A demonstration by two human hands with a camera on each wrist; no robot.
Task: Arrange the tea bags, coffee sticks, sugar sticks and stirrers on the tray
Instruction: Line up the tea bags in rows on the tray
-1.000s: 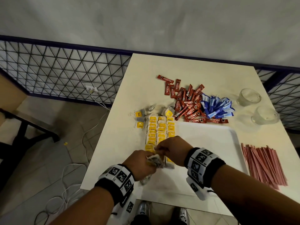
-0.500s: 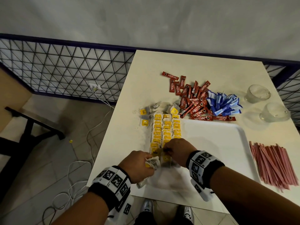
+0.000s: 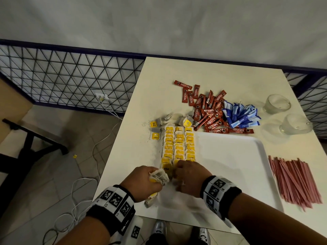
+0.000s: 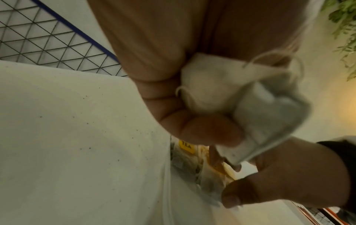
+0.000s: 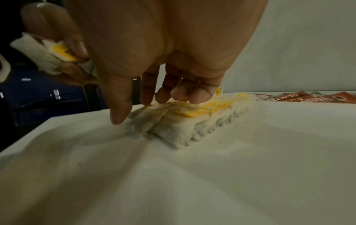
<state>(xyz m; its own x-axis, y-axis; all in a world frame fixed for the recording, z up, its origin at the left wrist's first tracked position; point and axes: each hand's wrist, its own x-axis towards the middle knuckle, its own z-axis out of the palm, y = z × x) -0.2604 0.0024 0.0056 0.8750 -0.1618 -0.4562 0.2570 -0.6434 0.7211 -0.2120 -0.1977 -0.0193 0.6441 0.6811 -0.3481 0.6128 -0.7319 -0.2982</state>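
Three rows of yellow-tagged tea bags [image 3: 178,145] lie along the left side of the white tray [image 3: 230,165]. My left hand [image 3: 146,181] hovers at the tray's near left corner and grips a bunch of tea bags [image 3: 159,175], seen close up as crumpled bags with strings [image 4: 231,94]. My right hand [image 3: 191,175] is at the near end of the rows. Its bent fingertips [image 5: 183,95] press on the topmost bags [image 5: 183,121], and the thumb points down beside them, apart from the fingers. Red coffee sticks [image 3: 208,117], blue sugar sticks [image 3: 240,117] and pink stirrers [image 3: 293,181] lie on the table.
A few loose tea bags [image 3: 169,119] lie just beyond the tray's far left corner. Two glass cups [image 3: 277,103] [image 3: 293,123] stand at the table's right. The table's left edge drops to a tiled floor with cables [image 3: 74,191]. A wire fence runs behind.
My right hand has left the bunch in my left hand and come down on the near end of the rows. The left hand stays put with its bunch.
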